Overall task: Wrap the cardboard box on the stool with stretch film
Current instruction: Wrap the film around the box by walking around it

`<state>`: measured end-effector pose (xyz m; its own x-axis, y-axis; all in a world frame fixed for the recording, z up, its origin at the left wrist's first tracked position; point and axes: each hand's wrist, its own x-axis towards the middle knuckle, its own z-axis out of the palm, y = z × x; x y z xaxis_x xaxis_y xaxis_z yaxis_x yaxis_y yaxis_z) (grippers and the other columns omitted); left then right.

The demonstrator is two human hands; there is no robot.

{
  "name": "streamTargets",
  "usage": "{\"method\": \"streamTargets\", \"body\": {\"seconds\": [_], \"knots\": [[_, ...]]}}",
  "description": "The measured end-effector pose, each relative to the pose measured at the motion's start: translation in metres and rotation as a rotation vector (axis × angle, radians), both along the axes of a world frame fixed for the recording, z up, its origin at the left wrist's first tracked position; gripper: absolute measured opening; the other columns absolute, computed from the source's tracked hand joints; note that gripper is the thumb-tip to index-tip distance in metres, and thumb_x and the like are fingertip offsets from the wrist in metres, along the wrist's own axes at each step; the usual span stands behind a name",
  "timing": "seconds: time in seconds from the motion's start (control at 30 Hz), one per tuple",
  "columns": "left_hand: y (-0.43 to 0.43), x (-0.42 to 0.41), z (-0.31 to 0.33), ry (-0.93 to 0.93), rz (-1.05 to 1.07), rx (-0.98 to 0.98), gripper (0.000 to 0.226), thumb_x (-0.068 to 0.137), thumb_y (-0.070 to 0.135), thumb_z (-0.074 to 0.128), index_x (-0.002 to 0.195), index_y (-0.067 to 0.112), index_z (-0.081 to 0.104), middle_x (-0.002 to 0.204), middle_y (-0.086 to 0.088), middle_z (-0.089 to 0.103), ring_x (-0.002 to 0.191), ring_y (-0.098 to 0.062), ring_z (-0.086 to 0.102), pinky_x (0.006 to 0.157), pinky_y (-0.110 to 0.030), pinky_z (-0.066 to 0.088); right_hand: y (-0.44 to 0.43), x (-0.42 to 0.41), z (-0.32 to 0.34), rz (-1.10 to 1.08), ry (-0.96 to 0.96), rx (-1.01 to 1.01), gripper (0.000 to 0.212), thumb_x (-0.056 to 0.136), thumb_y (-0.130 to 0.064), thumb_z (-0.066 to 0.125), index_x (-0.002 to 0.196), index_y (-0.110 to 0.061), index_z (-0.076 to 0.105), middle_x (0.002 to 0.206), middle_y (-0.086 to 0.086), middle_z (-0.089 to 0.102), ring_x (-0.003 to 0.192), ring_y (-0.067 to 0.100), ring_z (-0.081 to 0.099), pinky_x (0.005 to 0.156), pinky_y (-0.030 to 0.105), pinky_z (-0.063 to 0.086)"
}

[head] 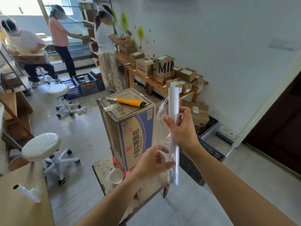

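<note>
**Q:** What sits on the stool (101,174)?

**A:** From the left: a white tape roll (116,176) lies near the stool's front left edge. The tall cardboard box (136,132) stands upright behind it, toward the far side. A yellow utility knife (128,101) lies across its lid.

**Q:** And the hands?

**A:** Just right of the box, the left hand (151,163) pinches the loose film (160,111). The right hand (181,128) is wrapped tight round the film roll (174,101), held upright in the air beside the box and not touching it.

**Q:** How should this step be done?

**A:** The job looks barely begun. The sheet wants drawing out wide and flat rather than bunched, with its free edge pressed onto one face of the box before the roll goes round. Even tension and an upright roll should help. The box is tall, so a hard pull could rock it and send the knife sliding off.
</note>
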<state>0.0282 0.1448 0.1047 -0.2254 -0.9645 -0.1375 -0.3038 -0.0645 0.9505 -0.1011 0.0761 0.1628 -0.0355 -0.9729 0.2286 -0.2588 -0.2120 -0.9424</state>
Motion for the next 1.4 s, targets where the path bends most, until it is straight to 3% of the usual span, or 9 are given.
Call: {"method": "streamTargets", "body": {"seconds": [0.1, 0.3, 0.43, 0.57, 0.77, 0.9, 1.07, 1.23, 1.4], "knots": [[0.001, 0.001, 0.002, 0.086, 0.105, 0.000, 0.008, 0.096, 0.022, 0.058, 0.095, 0.015, 0.063, 0.082, -0.006, 0.068, 0.079, -0.025, 0.068, 0.078, -0.041, 0.058, -0.002, 0.003, 0.001, -0.013, -0.072, 0.084, 0.053, 0.086, -0.045, 0.071, 0.125, -0.022, 0.043, 0.104, 0.002, 0.061, 0.087, 0.016, 0.068, 0.070, 0.030, 0.059], [-0.015, 0.018, 0.001, 0.334, 0.350, 0.016, 0.025, 0.106, 0.017, 0.035, 0.092, 0.001, 0.050, 0.076, -0.009, 0.056, 0.068, -0.024, 0.055, 0.063, -0.033, 0.050, 0.008, 0.002, -0.021, 0.311, -0.141, 0.366, 0.040, 0.098, -0.015, 0.058, 0.134, -0.026, 0.044, 0.113, 0.015, 0.064, 0.098, 0.027, 0.071, 0.071, 0.038, 0.062], [-0.018, 0.021, -0.004, 0.390, 0.420, -0.043, 0.023, 0.107, 0.015, 0.031, 0.088, 0.007, 0.044, 0.060, -0.004, 0.042, 0.049, -0.017, 0.037, 0.042, -0.025, 0.034, 0.005, 0.009, -0.028, 0.248, -0.144, 0.321, 0.040, 0.099, -0.014, 0.056, 0.132, -0.033, 0.042, 0.116, 0.016, 0.063, 0.102, 0.027, 0.068, 0.071, 0.035, 0.061], [-0.026, 0.028, -0.014, 0.385, 0.479, -0.132, 0.029, 0.107, 0.020, 0.032, 0.082, 0.009, 0.043, 0.058, 0.002, 0.041, 0.048, -0.012, 0.035, 0.042, -0.024, 0.031, 0.003, 0.012, -0.029, 0.189, -0.193, 0.304, 0.034, 0.104, -0.017, 0.045, 0.132, -0.036, 0.045, 0.115, 0.016, 0.063, 0.100, 0.027, 0.067, 0.079, 0.038, 0.059], [-0.035, 0.044, -0.026, 0.231, 0.488, -0.208, 0.037, 0.106, 0.019, 0.035, 0.071, 0.015, 0.045, 0.062, -0.002, 0.038, 0.058, -0.020, 0.033, 0.053, -0.035, 0.027, 0.008, 0.021, -0.022, 0.141, -0.597, 0.456, 0.027, 0.103, -0.033, 0.046, 0.116, -0.016, 0.062, 0.089, 0.013, 0.069, 0.061, 0.017, 0.063, 0.055, 0.034, 0.054], [-0.031, 0.051, -0.020, 0.395, 0.506, -0.173, 0.042, 0.106, 0.026, 0.032, 0.074, 0.009, 0.053, 0.055, 0.002, 0.039, 0.051, -0.016, 0.033, 0.048, -0.025, 0.030, 0.007, 0.027, -0.031, 0.126, -0.395, 0.364, 0.062, 0.078, -0.042, 0.075, 0.125, -0.012, 0.049, 0.094, 0.016, 0.066, 0.062, 0.013, 0.062, 0.059, 0.030, 0.054], [-0.028, 0.083, -0.019, 0.373, 0.600, -0.246, 0.045, 0.105, 0.036, 0.035, 0.075, 0.013, 0.060, 0.053, 0.011, 0.043, 0.058, -0.025, 0.041, 0.061, -0.054, 0.049, 0.004, 0.034, -0.037, 0.271, -0.488, 0.385, 0.030, 0.094, -0.014, 0.058, 0.122, -0.007, 0.051, 0.097, 0.015, 0.063, 0.074, 0.020, 0.065, 0.073, 0.038, 0.055], [-0.028, 0.124, -0.020, 0.360, 0.635, -0.206, 0.038, 0.106, 0.012, 0.035, 0.080, 0.003, 0.063, 0.049, 0.001, 0.045, 0.040, -0.007, 0.044, 0.040, -0.019, 0.040, 0.002, 0.077, -0.032, 0.218, -0.118, 0.220, 0.053, 0.086, -0.040, 0.073, 0.119, -0.014, 0.041, 0.084, 0.007, 0.060, 0.064, 0.018, 0.062, 0.064, 0.041, 0.059], [-0.046, 0.189, -0.032, 0.279, 0.727, -0.114, 0.028, 0.103, 0.007, 0.044, 0.096, 0.006, 0.072, 0.060, 0.009, 0.057, 0.057, -0.010, 0.050, 0.045, -0.012, 0.038, -0.011, 0.118, -0.039, 0.245, 0.053, 0.139, 0.025, 0.093, -0.027, 0.066, 0.104, -0.010, 0.051, 0.096, 0.027, 0.057, 0.086, 0.041, 0.059, 0.074, 0.053, 0.055]]}}
